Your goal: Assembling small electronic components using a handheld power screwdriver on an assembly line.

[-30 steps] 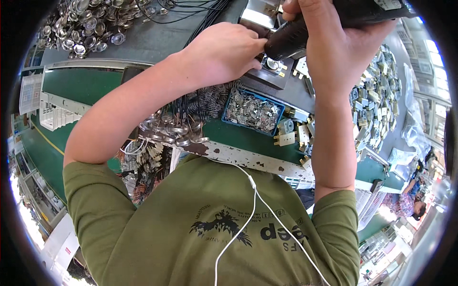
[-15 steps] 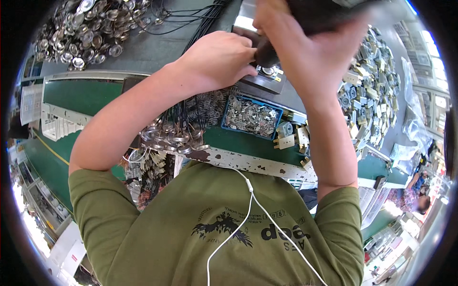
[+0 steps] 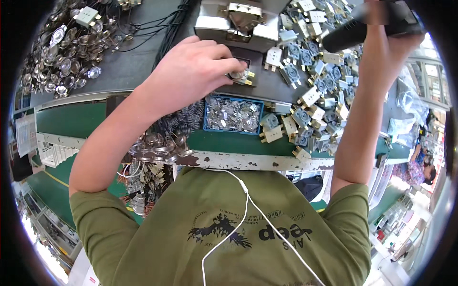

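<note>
My left hand [image 3: 193, 64] reaches over the bench with thumb and forefinger closed on a small switch-like part with brass terminals [image 3: 248, 77]. That part sits at a dark metal block, and my fingers hide some of it. Raised at the far right, my right hand [image 3: 390, 47] wraps around a black handheld power tool [image 3: 344, 35], whose cylindrical end points left, apart from the part. Just nearer than the left fingers lies a blue tray [image 3: 205, 119] of small metal pieces. A metal fixture [image 3: 265, 35] stands beyond the left hand.
Grey and cream switch blocks [image 3: 329, 86] lie heaped on the right. Round metal caps [image 3: 59, 62] with black cables [image 3: 171, 35] pile up at the left. Springs [image 3: 183, 117] and more metal caps [image 3: 160, 145] sit by the bench's chipped white edge [image 3: 248, 162]. Another person [image 3: 417, 169] is far right.
My right hand has lifted the black power tool away from the small part, toward the right. My left hand stays at the part. The view has shifted, showing more of the fixture.
</note>
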A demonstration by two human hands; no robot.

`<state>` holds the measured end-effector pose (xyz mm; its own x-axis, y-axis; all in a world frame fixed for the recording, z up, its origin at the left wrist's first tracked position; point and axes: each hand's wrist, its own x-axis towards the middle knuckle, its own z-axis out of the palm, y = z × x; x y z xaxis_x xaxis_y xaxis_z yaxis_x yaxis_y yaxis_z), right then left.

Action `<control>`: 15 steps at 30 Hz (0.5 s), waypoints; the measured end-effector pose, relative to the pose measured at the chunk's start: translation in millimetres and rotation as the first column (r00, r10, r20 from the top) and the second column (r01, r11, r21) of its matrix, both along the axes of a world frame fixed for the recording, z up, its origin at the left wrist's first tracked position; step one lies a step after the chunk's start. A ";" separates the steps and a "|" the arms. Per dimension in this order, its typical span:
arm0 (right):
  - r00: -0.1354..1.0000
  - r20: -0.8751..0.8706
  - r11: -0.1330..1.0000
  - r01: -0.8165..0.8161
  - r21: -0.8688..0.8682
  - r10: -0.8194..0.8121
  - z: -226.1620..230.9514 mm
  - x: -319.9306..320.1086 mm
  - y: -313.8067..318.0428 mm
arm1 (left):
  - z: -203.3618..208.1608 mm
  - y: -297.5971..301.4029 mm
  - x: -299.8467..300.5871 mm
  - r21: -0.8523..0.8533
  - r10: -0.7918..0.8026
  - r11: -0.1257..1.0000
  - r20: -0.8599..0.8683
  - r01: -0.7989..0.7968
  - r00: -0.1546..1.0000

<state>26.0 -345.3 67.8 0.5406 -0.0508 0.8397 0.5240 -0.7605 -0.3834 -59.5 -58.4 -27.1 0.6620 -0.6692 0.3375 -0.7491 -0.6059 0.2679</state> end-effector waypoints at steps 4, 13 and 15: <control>0.921 0.291 0.953 -0.195 -0.230 0.259 -24.3 -26.4 -2.5 | -2.4 6.0 -5.6 -0.003 0.029 1.000 0.030 -0.029 0.999; 0.671 -0.737 0.651 -0.598 -0.468 0.086 -81.9 -71.9 -23.0 | 68.1 140.6 53.9 -0.457 0.751 0.546 -0.105 -0.702 0.652; 0.691 -0.722 0.591 -0.595 -0.545 0.030 -77.3 -71.8 -22.4 | 77.4 110.4 39.5 -0.384 0.770 0.625 0.161 -0.679 0.617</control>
